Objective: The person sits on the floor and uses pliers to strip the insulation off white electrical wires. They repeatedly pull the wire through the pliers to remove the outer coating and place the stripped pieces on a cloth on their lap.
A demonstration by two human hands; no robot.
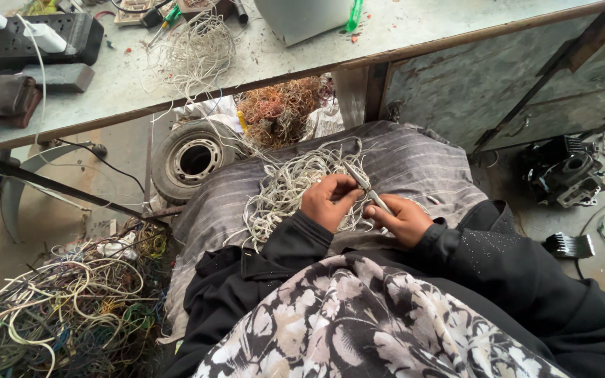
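My left hand and right hand come out of black sleeves, the right one faintly speckled. A black-and-cream floral scarf covers my front. The striped grey cloth on my lap carries thin darker lines. The tangled wires on it are off-white; the slim blade is silvery grey. Coppery orange wire is heaped beyond. A mixed pile of cables shows white, yellow, green and blue. The pale grey-green bench top has red flecks.
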